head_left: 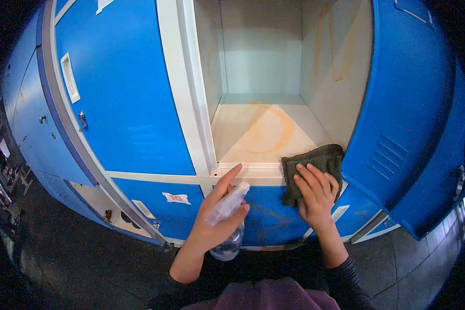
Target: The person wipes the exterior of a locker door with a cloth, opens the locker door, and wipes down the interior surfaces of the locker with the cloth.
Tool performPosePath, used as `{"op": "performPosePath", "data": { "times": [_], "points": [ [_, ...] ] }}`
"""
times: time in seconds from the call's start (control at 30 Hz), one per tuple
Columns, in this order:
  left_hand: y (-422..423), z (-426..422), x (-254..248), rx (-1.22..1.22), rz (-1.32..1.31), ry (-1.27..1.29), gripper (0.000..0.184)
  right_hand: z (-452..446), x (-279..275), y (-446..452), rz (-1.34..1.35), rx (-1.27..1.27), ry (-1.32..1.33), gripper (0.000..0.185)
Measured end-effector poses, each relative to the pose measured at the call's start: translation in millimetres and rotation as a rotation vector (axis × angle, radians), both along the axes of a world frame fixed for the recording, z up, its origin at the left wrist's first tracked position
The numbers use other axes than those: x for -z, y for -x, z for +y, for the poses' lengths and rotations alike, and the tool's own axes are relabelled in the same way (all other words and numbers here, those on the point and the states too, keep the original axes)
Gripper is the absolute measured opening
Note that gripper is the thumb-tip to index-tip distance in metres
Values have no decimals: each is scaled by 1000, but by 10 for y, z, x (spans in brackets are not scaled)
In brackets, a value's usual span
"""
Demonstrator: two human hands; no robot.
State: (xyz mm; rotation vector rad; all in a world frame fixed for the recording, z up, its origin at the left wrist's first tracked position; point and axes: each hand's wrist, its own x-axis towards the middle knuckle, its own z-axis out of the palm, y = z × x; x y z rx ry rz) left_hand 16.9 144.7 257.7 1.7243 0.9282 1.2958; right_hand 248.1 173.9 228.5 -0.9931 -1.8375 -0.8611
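Observation:
My left hand (216, 219) is wrapped round the neck of a clear spray bottle (227, 249), its index finger stretched out above the white nozzle. Under the fingers of my right hand (318, 194) is a folded dark green cloth (319, 156), at the front lip of an open locker compartment (237, 147). Orange-brown smears (281, 132) mark the compartment's floor, and more streaks run down its right wall. The bottle stands in front of the lower blue locker door, left of the cloth.
The open blue door (398, 119) swings out to the right. On the left is a shut blue locker door (116, 88) with a handle and lock. A paper label (176, 198) reading 10 is on a lower door. Dark tiled floor (98, 263) lies below.

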Motion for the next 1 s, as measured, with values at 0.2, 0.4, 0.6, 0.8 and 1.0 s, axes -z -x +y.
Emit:
{"op": "performPosePath", "data": {
  "times": [0.2, 0.4, 0.6, 0.8, 1.0],
  "points": [
    [121, 126, 297, 45, -44, -269, 64, -54, -447, 368, 889, -416, -130, 29],
    [206, 117, 268, -16, 125, -399, 68, 171, -1065, 693, 59, -339, 158, 41],
    [285, 150, 238, 3, 98, -284, 64, 667, -862, 882, -425, -283, 759, 56],
    [273, 226, 137, 37, 37, -347, 62, 1151, -1071, 1066, -539, -116, 978, 51],
    [281, 278, 152, 34, 38, -273, 62, 1919, -1158, 1279, -610, 126, 1055, 51]
  ]
}}
